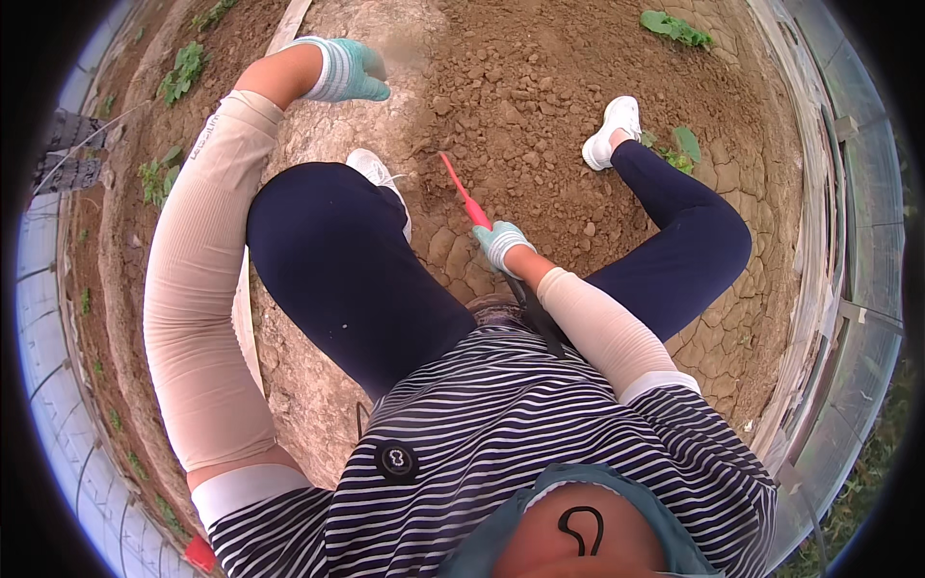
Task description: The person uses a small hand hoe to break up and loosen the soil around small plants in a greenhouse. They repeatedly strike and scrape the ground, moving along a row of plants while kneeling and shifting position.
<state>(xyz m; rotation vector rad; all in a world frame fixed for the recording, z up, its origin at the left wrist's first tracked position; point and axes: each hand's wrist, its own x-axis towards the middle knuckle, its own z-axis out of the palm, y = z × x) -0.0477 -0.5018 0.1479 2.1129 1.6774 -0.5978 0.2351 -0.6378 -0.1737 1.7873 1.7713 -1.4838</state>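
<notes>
My left hand [348, 71], in a pale green and white knit glove, is raised over the pale strip of ground at the upper left. Its thumb and fingers are apart, and I see nothing held in them. A brown blur like dust [413, 45] hangs beside the fingertips. In front of my body, my gloved right hand [500, 246] grips a red tool [473, 209], whose slender end points forward over the soil. The tool's part behind the hand is mostly hidden. Crumbled brown soil [517, 108] lies between my white shoes [613, 134].
Leafy green seedlings [676, 29] grow at the upper right, beside my right shoe, and along the left [184, 72]. Clear sheeting [867, 217] on a frame curves along the right. Patterned cloth [69, 152], apparently another person's clothing, shows at the far left. A red object [200, 554] lies at lower left.
</notes>
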